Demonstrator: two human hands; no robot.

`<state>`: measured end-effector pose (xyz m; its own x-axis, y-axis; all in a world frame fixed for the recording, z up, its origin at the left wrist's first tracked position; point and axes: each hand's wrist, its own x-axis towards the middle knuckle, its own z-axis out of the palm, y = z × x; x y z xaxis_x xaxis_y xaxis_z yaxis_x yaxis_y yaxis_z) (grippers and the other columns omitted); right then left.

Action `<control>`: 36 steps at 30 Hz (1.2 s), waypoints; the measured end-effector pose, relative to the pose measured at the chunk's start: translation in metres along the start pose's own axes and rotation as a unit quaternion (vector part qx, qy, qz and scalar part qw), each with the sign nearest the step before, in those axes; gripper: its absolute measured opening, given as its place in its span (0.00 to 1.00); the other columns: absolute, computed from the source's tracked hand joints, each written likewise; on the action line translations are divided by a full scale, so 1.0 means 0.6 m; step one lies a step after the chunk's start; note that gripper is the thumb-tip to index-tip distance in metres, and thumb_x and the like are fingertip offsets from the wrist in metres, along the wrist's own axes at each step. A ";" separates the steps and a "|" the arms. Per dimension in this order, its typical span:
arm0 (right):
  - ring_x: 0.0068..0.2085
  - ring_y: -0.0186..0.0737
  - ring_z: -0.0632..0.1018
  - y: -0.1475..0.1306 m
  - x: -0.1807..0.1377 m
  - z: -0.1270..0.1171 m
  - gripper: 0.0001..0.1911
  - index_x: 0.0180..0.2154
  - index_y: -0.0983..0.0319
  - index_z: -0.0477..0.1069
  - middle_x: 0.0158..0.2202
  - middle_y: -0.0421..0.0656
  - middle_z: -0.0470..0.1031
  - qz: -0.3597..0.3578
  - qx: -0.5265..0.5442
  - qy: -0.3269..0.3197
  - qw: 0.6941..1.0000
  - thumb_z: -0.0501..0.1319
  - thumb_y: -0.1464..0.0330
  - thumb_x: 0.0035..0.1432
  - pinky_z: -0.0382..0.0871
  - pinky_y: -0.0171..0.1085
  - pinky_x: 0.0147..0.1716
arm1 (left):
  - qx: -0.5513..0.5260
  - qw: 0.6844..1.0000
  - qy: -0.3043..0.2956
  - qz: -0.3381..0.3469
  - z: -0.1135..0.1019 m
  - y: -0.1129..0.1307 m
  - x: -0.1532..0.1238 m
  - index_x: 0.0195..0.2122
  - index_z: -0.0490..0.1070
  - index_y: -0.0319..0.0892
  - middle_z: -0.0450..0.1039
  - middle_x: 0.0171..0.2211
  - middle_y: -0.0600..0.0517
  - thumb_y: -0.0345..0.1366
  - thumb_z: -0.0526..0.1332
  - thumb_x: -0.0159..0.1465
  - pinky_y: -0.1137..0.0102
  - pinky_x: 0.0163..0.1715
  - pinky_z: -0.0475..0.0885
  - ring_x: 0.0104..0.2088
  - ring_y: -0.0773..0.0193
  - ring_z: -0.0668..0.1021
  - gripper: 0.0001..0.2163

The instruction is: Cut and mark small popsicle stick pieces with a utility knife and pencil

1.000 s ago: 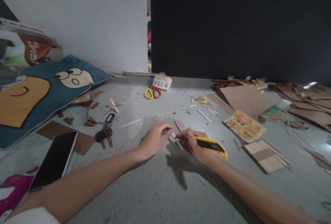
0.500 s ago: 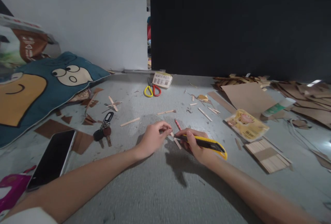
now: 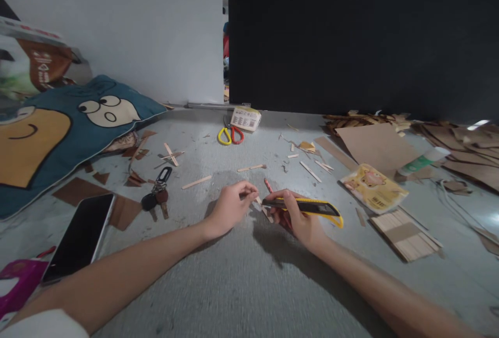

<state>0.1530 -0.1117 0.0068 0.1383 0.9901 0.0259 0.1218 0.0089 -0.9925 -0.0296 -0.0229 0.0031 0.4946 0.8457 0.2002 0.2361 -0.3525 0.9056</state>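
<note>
My right hand point(image 3: 298, 218) is wrapped round a yellow and black utility knife point(image 3: 312, 206), its front end pointing left toward my other hand. With closed fingertips, my left hand point(image 3: 234, 205) pinches a small wooden craft stick point(image 3: 259, 200) just ahead of the knife. The blade itself is too small to make out clearly. Another pale stick piece point(image 3: 267, 215) shows between the hands, low near the tabletop. A thin red-and-white stick point(image 3: 268, 185) lies just beyond my right fingers, partly hidden by them.
Scissors point(image 3: 231, 135) lie at the back beside a small packet point(image 3: 246, 119). Loose sticks point(image 3: 197, 182) are scattered around. Keys point(image 3: 158, 200), a phone point(image 3: 80, 236) and a blue cushion point(image 3: 89, 125) are left; a yellow packet point(image 3: 373, 187), bundled sticks point(image 3: 405, 234) and cardboard point(image 3: 376, 148) are right.
The knife's rear end has swung upward, so its handle lies more level, and my right hand has turned with it. My left hand keeps its pinch in nearly the same place.
</note>
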 end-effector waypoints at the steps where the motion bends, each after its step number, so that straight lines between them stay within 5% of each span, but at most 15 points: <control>1: 0.23 0.38 0.77 0.000 0.000 0.000 0.36 0.41 0.60 0.78 0.25 0.43 0.78 0.001 0.003 0.000 1.000 0.51 0.36 0.66 0.68 0.34 0.20 | 0.000 1.000 0.002 -0.002 0.000 0.000 0.000 0.37 0.78 0.44 0.85 0.35 0.49 0.37 0.63 0.68 0.63 0.43 0.78 0.37 0.57 0.85 0.05; 9: 0.24 0.39 0.77 -0.006 0.001 -0.001 0.34 0.43 0.61 0.79 0.25 0.43 0.77 -0.029 0.002 0.011 1.000 0.51 0.39 0.69 0.68 0.35 0.20 | -0.057 0.998 0.013 -0.030 -0.003 -0.005 0.007 0.37 0.77 0.44 0.85 0.35 0.48 0.43 0.65 0.67 0.64 0.43 0.79 0.38 0.56 0.86 0.08; 15: 0.31 0.43 0.81 -0.015 -0.012 -0.010 0.27 0.49 0.58 0.79 0.31 0.45 0.80 -0.227 -0.085 0.128 0.962 0.53 0.46 0.72 0.77 0.41 0.34 | -0.156 0.979 0.101 -0.081 -0.004 -0.017 0.019 0.36 0.73 0.43 0.85 0.35 0.45 0.49 0.69 0.64 0.64 0.41 0.79 0.38 0.56 0.87 0.14; 17: 0.30 0.42 0.81 -0.011 -0.018 -0.018 0.24 0.50 0.57 0.79 0.31 0.45 0.81 -0.236 -0.126 0.134 0.954 0.54 0.49 0.73 0.77 0.40 0.34 | -0.181 0.972 0.126 -0.081 -0.003 -0.017 0.019 0.36 0.72 0.43 0.85 0.34 0.45 0.51 0.70 0.63 0.63 0.43 0.80 0.39 0.56 0.87 0.16; 21: 0.33 0.43 0.84 0.001 -0.022 -0.034 0.17 0.49 0.55 0.82 0.38 0.47 0.85 -0.236 -0.216 0.083 0.944 0.59 0.55 0.72 0.78 0.39 0.36 | -0.211 0.961 0.160 -0.074 -0.001 -0.010 0.018 0.34 0.70 0.43 0.84 0.33 0.46 0.53 0.71 0.62 0.61 0.45 0.80 0.38 0.57 0.86 0.18; 26: 0.35 0.40 0.83 0.005 -0.002 -0.031 0.14 0.54 0.55 0.80 0.37 0.45 0.81 -0.308 -0.216 -0.069 0.924 0.61 0.61 0.72 0.78 0.37 0.39 | -0.233 0.960 0.150 -0.051 -0.004 0.000 0.016 0.34 0.70 0.43 0.84 0.33 0.46 0.52 0.71 0.62 0.62 0.44 0.78 0.36 0.58 0.85 0.18; 31: 0.41 0.41 0.82 0.023 0.014 -0.024 0.18 0.60 0.55 0.74 0.43 0.48 0.80 -0.311 -0.223 -0.091 0.919 0.55 0.68 0.74 0.79 0.39 0.42 | -0.239 0.964 0.101 -0.060 -0.009 0.008 0.018 0.45 0.78 0.41 0.84 0.34 0.47 0.53 0.69 0.63 0.64 0.40 0.76 0.34 0.60 0.81 0.20; 36: 0.39 0.40 0.82 0.025 0.008 -0.029 0.15 0.59 0.54 0.68 0.43 0.46 0.77 -0.256 -0.134 -0.103 0.952 0.49 0.67 0.77 0.78 0.37 0.35 | -0.248 0.965 0.071 -0.050 -0.004 0.005 0.019 0.37 0.74 0.42 0.77 0.27 0.51 0.56 0.67 0.64 0.67 0.35 0.72 0.30 0.63 0.77 0.20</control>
<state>0.1728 -0.1090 -0.0061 -0.1988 0.8725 0.4463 0.3724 0.4885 -0.7891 -0.0251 -0.0132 0.0090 0.3615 0.9247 0.1197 -0.1701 -0.0608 0.9835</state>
